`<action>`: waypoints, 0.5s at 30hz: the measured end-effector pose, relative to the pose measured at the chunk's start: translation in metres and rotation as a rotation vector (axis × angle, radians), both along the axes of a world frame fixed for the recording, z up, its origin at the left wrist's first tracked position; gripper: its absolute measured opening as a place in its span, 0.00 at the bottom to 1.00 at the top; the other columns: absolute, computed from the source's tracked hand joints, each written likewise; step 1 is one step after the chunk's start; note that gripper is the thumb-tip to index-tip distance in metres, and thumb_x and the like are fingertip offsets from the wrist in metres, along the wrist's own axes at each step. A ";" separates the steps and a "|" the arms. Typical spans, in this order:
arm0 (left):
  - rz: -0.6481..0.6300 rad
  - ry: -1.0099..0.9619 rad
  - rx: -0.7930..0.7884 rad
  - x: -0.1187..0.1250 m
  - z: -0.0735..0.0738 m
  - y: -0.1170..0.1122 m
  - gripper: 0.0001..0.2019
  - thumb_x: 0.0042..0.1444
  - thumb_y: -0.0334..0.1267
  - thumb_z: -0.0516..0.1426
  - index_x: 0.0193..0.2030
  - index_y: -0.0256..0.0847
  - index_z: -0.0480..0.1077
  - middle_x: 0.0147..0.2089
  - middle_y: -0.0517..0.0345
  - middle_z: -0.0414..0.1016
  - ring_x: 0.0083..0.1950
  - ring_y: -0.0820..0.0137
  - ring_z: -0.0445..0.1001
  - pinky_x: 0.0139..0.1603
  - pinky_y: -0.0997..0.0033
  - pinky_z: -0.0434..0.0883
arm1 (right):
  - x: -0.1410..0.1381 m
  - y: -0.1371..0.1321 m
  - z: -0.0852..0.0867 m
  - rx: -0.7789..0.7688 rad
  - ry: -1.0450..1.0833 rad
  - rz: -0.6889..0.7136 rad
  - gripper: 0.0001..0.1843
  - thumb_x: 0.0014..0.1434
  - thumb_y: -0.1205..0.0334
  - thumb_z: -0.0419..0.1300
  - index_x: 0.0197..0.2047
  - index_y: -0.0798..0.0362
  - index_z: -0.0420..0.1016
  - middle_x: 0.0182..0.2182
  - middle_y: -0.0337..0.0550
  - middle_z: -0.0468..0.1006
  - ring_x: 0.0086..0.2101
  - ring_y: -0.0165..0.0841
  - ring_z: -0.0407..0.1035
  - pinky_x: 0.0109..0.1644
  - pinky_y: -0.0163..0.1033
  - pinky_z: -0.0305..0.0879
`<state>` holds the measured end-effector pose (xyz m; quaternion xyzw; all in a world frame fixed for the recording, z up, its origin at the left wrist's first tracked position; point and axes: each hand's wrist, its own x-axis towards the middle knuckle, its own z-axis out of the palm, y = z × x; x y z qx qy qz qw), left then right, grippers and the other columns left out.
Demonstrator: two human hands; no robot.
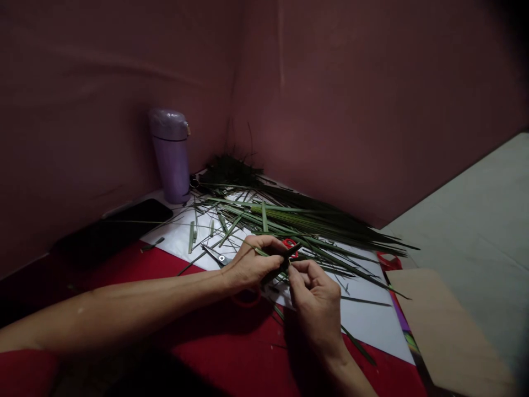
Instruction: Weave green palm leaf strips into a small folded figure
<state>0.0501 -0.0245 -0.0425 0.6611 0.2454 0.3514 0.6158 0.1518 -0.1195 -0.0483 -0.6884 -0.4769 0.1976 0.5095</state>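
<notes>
Shown pinched in bare left hand (258, 259) and bare right hand (317, 292), over the flat white sheet (363, 322): narrow dark-green leaf strip (293, 250). Probably light, pliant, easily split; best gripped flat, near its ends.

Dim o/all; top-R corner blk; dk shadows on red surface (223, 353).

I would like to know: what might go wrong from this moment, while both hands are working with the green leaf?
1. The scissors lie right by the wrist of the left hand, so a careless movement might bring skin against a blade.
2. The leaf strip between the left and right hand looks thin; it might tear or slip.
3. Loose leaf pieces are scattered on the white sheet and might get mixed up.
</notes>
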 end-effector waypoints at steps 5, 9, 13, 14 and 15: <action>0.010 0.010 0.116 -0.003 0.003 0.000 0.10 0.42 0.26 0.53 0.31 0.33 0.73 0.30 0.57 0.73 0.33 0.74 0.69 0.34 0.77 0.65 | 0.002 -0.001 0.003 0.029 -0.103 0.000 0.09 0.54 0.59 0.54 0.27 0.55 0.67 0.15 0.33 0.63 0.17 0.24 0.55 0.21 0.29 0.51; 0.009 0.002 0.214 -0.004 0.002 0.002 0.11 0.42 0.25 0.53 0.32 0.33 0.74 0.32 0.56 0.74 0.35 0.73 0.70 0.37 0.77 0.65 | 0.002 -0.001 0.007 0.080 -0.204 0.000 0.07 0.53 0.61 0.54 0.28 0.55 0.69 0.17 0.34 0.65 0.19 0.25 0.57 0.24 0.30 0.53; 0.033 0.022 0.245 -0.004 -0.001 0.002 0.11 0.41 0.25 0.54 0.32 0.34 0.74 0.32 0.57 0.74 0.35 0.73 0.70 0.37 0.77 0.65 | 0.004 0.003 0.009 -0.014 0.184 0.035 0.11 0.53 0.57 0.55 0.25 0.54 0.64 0.12 0.29 0.56 0.14 0.23 0.48 0.17 0.29 0.46; 0.028 0.026 0.241 -0.004 -0.001 0.002 0.11 0.41 0.25 0.54 0.32 0.34 0.74 0.32 0.57 0.74 0.35 0.73 0.70 0.36 0.78 0.65 | 0.005 0.003 0.009 -0.026 0.221 0.043 0.11 0.53 0.57 0.55 0.24 0.54 0.63 0.12 0.28 0.54 0.14 0.22 0.47 0.16 0.29 0.45; 0.018 0.030 0.234 -0.004 -0.001 0.001 0.11 0.41 0.25 0.54 0.32 0.34 0.74 0.31 0.57 0.74 0.35 0.73 0.70 0.36 0.78 0.65 | 0.005 0.004 0.008 -0.018 0.187 0.046 0.11 0.53 0.57 0.54 0.24 0.54 0.63 0.12 0.28 0.54 0.14 0.22 0.47 0.16 0.29 0.45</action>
